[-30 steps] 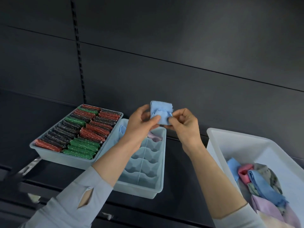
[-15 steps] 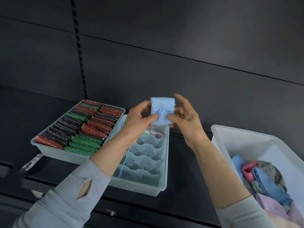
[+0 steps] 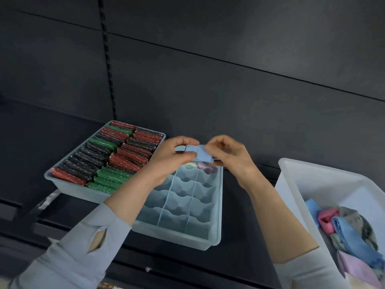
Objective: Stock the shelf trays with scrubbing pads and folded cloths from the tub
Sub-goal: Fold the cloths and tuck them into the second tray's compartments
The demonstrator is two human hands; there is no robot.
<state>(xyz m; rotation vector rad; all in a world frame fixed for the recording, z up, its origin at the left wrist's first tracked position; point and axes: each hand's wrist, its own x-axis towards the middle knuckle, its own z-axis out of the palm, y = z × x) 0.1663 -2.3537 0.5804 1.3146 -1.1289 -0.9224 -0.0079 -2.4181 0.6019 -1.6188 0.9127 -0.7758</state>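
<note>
We see the left hand [image 3: 170, 156] and right hand [image 3: 226, 153] both pinching one folded light-blue cloth [image 3: 199, 153] between them, fingers curled on its two ends, cloth held in the air just above the far end of the divided tray [image 3: 215, 207]. Both forearms reach in from the near edge, grey sleeves [image 3: 70, 255] pushed back, left one with a thumb slit.

Divided tray is pale blue, three columns of wavy-walled cells, sitting on the dark shelf [image 3: 248, 222]; most cells show bare, a lilac cloth [image 3: 206, 167] sits in a far right cell right under the hands; something pale greenish next to it, can't tell what.

Left of it and touching or nearly touching, a second pale tray [image 3: 68, 187] packed with scrubbing pads [image 3: 116, 151] on edge in two rows, red, green and black, glittery.

Right side, well apart from the trays, white tub [image 3: 325, 176] holding a loose heap of cloths [image 3: 350, 232]: blue, pink, lilac, grey patterned.

Behind everything, dark shelf back panel [image 3: 229, 84] with a slotted upright [image 3: 107, 59] on the left
</note>
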